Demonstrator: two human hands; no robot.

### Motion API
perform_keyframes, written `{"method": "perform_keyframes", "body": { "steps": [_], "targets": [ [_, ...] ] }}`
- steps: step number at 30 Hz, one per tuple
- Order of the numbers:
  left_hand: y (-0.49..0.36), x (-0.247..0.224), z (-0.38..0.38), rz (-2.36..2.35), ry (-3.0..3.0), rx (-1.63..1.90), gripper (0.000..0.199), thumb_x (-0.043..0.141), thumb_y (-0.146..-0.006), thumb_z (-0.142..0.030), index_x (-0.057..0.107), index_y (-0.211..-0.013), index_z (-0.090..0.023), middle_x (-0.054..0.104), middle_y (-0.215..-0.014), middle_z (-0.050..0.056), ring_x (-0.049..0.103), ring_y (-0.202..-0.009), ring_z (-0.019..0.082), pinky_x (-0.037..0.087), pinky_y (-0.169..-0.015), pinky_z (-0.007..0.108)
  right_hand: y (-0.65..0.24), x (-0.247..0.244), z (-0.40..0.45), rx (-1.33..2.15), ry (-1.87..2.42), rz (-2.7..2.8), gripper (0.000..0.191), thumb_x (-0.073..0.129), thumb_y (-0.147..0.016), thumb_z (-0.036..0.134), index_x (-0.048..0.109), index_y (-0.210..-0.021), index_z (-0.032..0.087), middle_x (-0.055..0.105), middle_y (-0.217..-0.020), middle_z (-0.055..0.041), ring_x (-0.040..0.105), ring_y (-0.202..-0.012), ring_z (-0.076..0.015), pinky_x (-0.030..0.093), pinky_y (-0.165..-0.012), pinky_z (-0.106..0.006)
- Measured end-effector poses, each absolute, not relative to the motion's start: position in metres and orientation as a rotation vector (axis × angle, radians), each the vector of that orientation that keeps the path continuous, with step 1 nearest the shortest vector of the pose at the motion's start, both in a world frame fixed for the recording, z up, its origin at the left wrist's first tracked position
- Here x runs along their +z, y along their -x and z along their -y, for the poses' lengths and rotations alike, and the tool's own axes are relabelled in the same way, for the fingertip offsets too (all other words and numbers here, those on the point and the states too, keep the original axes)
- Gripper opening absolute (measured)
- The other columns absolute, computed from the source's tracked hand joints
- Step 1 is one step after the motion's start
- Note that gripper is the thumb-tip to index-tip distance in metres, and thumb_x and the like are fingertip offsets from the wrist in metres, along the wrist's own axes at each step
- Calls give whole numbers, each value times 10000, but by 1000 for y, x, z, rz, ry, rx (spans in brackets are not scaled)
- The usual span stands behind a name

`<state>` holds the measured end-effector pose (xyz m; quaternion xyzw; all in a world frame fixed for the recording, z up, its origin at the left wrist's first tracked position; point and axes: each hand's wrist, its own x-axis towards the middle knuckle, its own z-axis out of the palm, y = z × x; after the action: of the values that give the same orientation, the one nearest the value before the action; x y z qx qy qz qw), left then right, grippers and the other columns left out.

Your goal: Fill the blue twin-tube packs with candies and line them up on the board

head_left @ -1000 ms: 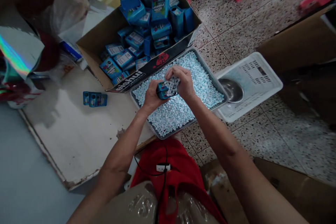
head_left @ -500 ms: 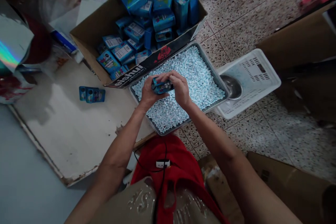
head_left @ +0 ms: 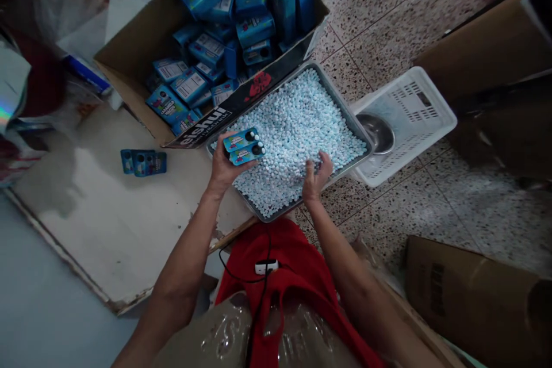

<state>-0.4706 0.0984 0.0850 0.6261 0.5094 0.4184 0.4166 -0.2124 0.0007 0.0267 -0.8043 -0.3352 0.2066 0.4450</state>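
we are finding the left hand [head_left: 222, 172] curling around two blue boxes [head_left: 244, 155], which are lying side by side over the left end of the tray [head_left: 348, 110]. the right hand [head_left: 315, 181] is hovering at the tray's near edge, thumb and fingers spread, with nothing visible between them. the tray is jutting past the desk [head_left: 107, 230] at its right edge.

pellets [head_left: 297, 121] are showing at both held openings, so we are judging those boxes at least partly loaded; dark gaps are remaining. plenty of pellets are still lying in the tray. a small group of boxes [head_left: 149, 164] is sitting on the desk, just off the near corner of the carton [head_left: 125, 93]; their contents are escaping us.

the upper view edge is cutting off the carton; the left fingertips are hiding under the boxes. we are unable to tell whether the right fingertips are touching pellets.
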Motion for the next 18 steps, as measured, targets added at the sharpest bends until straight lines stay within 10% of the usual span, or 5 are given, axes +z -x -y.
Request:
{"method": "perform_keyframes", "body": {
  "steps": [10, 18],
  "targets": [
    [455, 94, -101, -1415, -1759, 867, 831, 1008, -652, -462, 553, -1319, -267, 690, -1251, 64, 697, -1157, 290, 583, -1000, 445, 228, 19, -62, 724, 1881, 498, 574, 729, -777, 633, 679, -1159, 207, 697, -1233, -98, 607, -1261, -293, 419, -1218, -551],
    [446, 113, -122, -1482, -2038, 684, 776, 979, -541, -186, 621, -1225, -260, 711, -1188, 62, 651, -1068, 331, 526, -972, 479, 244, 45, -95, 1281, 1280, 199, 438, 539, -866, 664, 636, -919, 240, 728, -905, -80, 721, -887, -269, 613, -824, -478]
  ]
}}
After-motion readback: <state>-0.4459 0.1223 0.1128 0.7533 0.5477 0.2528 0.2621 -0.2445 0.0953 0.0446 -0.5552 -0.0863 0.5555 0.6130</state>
